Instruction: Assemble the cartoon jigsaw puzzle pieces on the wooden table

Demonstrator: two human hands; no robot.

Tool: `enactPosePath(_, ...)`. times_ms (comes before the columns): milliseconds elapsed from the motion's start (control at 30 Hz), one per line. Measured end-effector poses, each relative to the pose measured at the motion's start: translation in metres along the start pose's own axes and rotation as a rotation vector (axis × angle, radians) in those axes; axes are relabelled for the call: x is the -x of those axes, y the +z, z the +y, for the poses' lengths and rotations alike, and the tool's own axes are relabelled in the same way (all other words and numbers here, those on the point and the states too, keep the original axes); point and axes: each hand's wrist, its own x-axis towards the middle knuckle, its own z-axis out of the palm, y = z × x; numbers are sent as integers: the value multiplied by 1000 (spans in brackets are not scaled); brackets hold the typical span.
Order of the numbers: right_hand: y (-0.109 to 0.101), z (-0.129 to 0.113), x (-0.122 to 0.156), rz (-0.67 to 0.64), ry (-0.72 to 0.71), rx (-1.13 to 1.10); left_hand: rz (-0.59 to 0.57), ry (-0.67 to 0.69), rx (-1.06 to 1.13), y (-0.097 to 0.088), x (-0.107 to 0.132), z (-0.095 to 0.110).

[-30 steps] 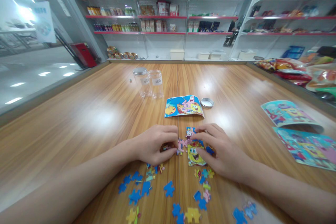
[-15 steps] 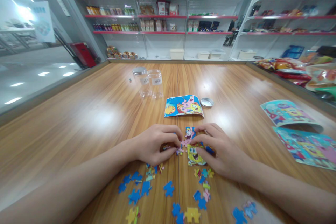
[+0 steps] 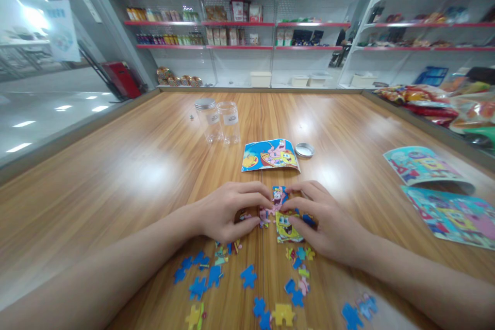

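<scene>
Your left hand (image 3: 228, 211) has edged right, pinching a piece (image 3: 265, 215) against the joined section (image 3: 286, 224) your right hand (image 3: 323, 224) pins.

Glossy, smooth wood-grain tabletop (image 3: 154, 165); glossy printed cardboard puzzle pieces (image 3: 247, 276); shiny round metal lid (image 3: 304, 150); two clear smooth plastic jars (image 3: 220, 121); glossy paper reference picture (image 3: 270, 155).

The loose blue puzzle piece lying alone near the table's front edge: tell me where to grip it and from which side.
Pinch the blue puzzle piece by its outer edges from above: it lies flat on the table, apart from other pieces, so probably only its thin rim gives purchase.
</scene>
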Motion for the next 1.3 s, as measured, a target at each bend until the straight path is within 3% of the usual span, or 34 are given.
enactPosePath(167,0,0,1,27,13,-13,-12,42,-25,1,1,-1)
enactPosePath(667,-4,-4,-2,-12,-29,19,-46,-28,-33,5,2,-8)
enactPosePath(1300,-4,-4,-2,-31,-15,44,-38,28,-67,3,5,-13)
